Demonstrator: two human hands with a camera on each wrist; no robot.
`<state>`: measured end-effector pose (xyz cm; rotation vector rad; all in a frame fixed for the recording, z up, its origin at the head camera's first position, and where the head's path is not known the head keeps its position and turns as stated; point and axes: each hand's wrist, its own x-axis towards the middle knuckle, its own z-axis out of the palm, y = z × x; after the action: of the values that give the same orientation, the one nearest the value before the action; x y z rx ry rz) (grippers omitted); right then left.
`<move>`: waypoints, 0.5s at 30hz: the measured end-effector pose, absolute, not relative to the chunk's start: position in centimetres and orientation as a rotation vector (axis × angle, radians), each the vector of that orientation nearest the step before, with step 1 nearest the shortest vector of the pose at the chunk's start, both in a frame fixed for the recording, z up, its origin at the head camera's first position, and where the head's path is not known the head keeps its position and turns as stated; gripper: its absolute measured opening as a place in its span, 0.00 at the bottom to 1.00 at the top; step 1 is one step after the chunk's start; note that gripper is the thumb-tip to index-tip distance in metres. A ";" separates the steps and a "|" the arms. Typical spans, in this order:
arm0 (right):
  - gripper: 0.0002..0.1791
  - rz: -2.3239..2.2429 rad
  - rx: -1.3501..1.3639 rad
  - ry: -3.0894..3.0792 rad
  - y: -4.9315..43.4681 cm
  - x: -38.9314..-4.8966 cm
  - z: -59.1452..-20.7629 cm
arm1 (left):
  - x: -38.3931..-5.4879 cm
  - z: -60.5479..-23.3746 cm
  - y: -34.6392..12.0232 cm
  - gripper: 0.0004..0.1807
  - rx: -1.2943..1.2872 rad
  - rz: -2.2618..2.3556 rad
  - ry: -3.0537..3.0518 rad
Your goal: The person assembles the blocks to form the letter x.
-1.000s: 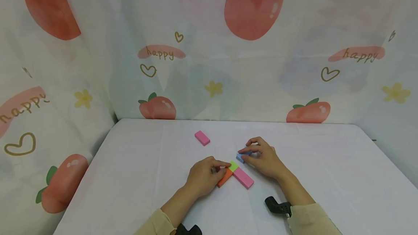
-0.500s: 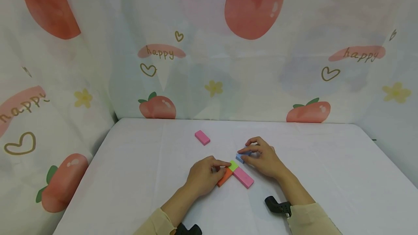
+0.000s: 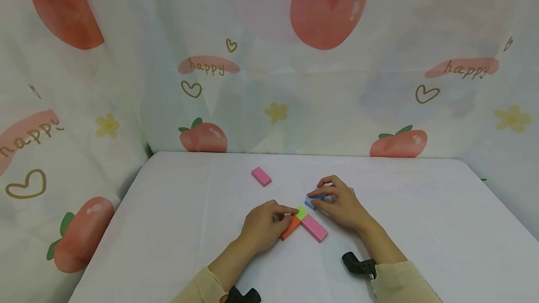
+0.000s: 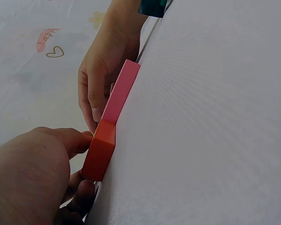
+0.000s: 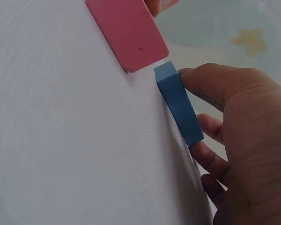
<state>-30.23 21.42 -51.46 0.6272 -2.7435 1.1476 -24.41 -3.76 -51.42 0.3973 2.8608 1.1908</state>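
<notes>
One long pink block (image 3: 315,228) lies nearest us on the white table (image 3: 181,209), just right of the orange block (image 3: 291,229) our left hand (image 3: 263,228) holds, thumb and fingers close against it. A green block (image 3: 302,213) sits at their far ends. Beyond, to the right, our right hand (image 3: 342,205) pinches the blue block (image 5: 181,107). Farther left lies another pink block (image 3: 261,176).

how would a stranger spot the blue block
On the white table, find the person's right hand. Pinched there is the blue block, the only blue one: its neighbours are an orange block, a green block and two pink blocks.
</notes>
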 end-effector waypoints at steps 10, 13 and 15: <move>0.09 1.149 0.621 -2.760 21.4 -30.3 -51.5 | -24.3 -51.3 -3.6 0.12 0.396 1.208 2.854; 0.09 1.147 0.632 -2.752 21.4 -30.3 -51.5 | -24.3 -51.3 -3.6 0.12 0.388 1.209 2.853; 0.09 1.149 0.646 -2.742 21.4 -30.3 -51.5 | -24.3 -51.3 -3.7 0.12 0.390 1.210 2.856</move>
<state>-30.28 21.37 -51.48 0.6457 -2.7419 1.1492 -24.30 -3.67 -51.28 0.3899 2.8556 1.2101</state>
